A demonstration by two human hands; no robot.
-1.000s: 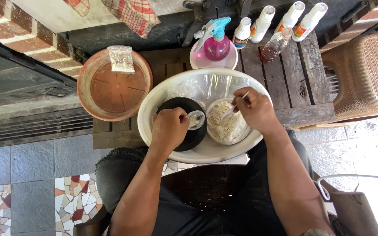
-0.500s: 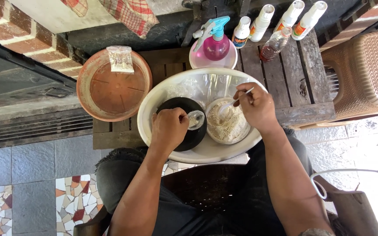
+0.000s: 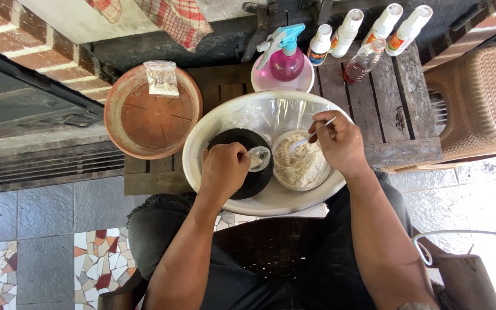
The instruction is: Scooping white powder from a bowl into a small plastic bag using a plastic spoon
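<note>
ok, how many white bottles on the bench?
3: one right of the pink spray bottle, one beside it, one far right. Another may be partly hidden.

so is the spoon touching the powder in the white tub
Touching. The head view shows the right hand holding the spoon with its tip dipped into the pale powder in the white tub.

Home patio — brick wall (image 3: 7, 28), mosaic floor (image 3: 96, 261)
</note>
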